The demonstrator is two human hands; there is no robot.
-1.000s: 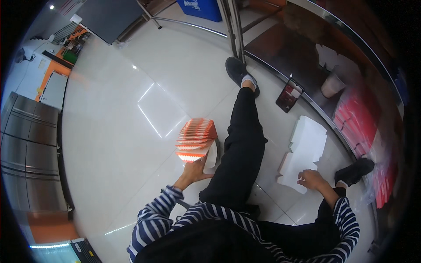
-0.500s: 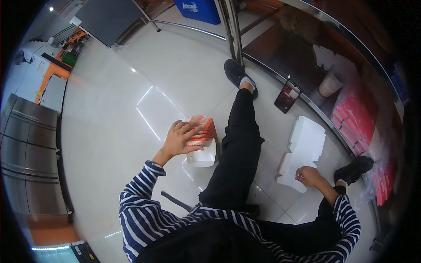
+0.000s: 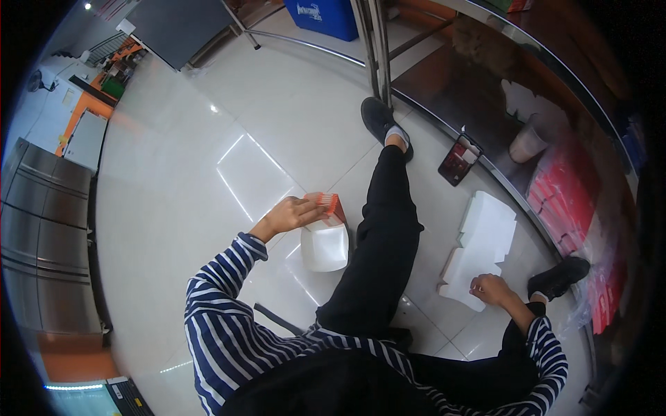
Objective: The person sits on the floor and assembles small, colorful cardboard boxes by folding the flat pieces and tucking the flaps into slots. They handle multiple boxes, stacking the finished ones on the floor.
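Note:
On the floor left of my outstretched leg stands a nested stack of orange-and-white paper food boxes (image 3: 335, 208). The nearest one shows its open white inside (image 3: 325, 249). My left hand (image 3: 295, 213) reaches over the stack from the left, fingers bent together and closed on its upper edge; the fingertips are partly hidden. To the right of the leg, flat white cardboard box blanks (image 3: 485, 239) lie on the tiles. My right hand (image 3: 490, 288) is at their near end, its fingers curled closed on the near blank's edge.
A phone (image 3: 459, 159) leans by the metal shelf's lower edge. On that shelf are a plastic cup (image 3: 528, 143) and red packs in clear plastic (image 3: 565, 201). My black shoes (image 3: 380, 119) rest near the shelf. A blue bin (image 3: 322, 17) stands at the back.
My left hand has drawn back to the far end of the stack, leaving more of the nearest box's white inside showing. My right hand stays at the blanks. The view has shifted slightly.

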